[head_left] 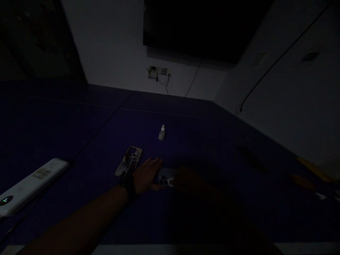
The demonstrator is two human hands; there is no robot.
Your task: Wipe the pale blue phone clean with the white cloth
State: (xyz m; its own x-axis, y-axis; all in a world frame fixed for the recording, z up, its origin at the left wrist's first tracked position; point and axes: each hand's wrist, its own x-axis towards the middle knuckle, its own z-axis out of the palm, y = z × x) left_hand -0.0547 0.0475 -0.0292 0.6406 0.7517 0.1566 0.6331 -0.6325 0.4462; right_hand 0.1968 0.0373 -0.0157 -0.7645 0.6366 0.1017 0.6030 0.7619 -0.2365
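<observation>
In the dim light a smartphone point(168, 173) lies back up on the dark blue table, its camera lenses toward the left. My left hand point(147, 174), with a dark watch point(129, 184) on the wrist, braces the phone's left end between thumb and fingers. Over the right part of the phone is my right hand point(187, 180), deep in shadow. Its fingers press a small white piece point(170, 182), possibly cloth or tissue, beside the lenses. A patterned phone case point(129, 162) lies just left of my left hand. Beyond the phone stands a small dropper bottle point(162, 133) with a white top.
A long white power strip-like device point(33, 186) with a round display lies at the left. At the right are an orange object point(303, 181), a yellow strip point(316, 169) and a small white item point(321, 196). Wall sockets point(159, 72) with cables sit below a large dark screen point(196, 28).
</observation>
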